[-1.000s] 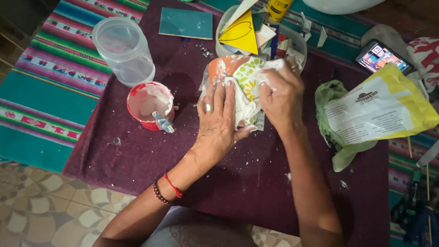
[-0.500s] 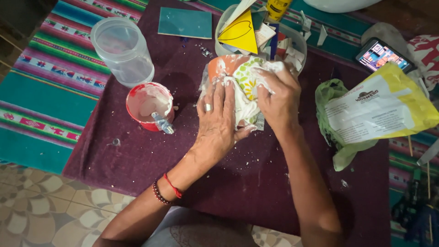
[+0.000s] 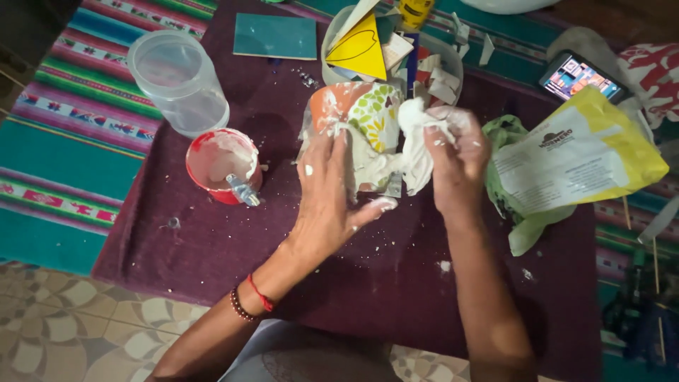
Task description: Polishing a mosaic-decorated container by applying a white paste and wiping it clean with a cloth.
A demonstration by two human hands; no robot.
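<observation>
A mosaic piece (image 3: 361, 120) with orange, white and green-patterned tile shards lies on the dark purple cloth (image 3: 396, 276). It is smeared with white paste. My left hand (image 3: 329, 194) rests flat on its left side, fingers spread. My right hand (image 3: 453, 159), coated in white paste, grips a white rag (image 3: 417, 141) pressed against the piece's right edge. A red cup (image 3: 223, 164) of white paste with a small tool in it stands to the left of my left hand.
A clear plastic jar (image 3: 180, 81) stands at the back left and a teal tile (image 3: 276, 35) lies behind the cup. A bowl of tile shards (image 3: 396, 46) sits behind the piece. A yellow and white bag (image 3: 573, 159) and a phone (image 3: 580, 78) lie at the right.
My right hand has shifted slightly right with the rag bunched higher against the piece. My left hand stays flat on the piece.
</observation>
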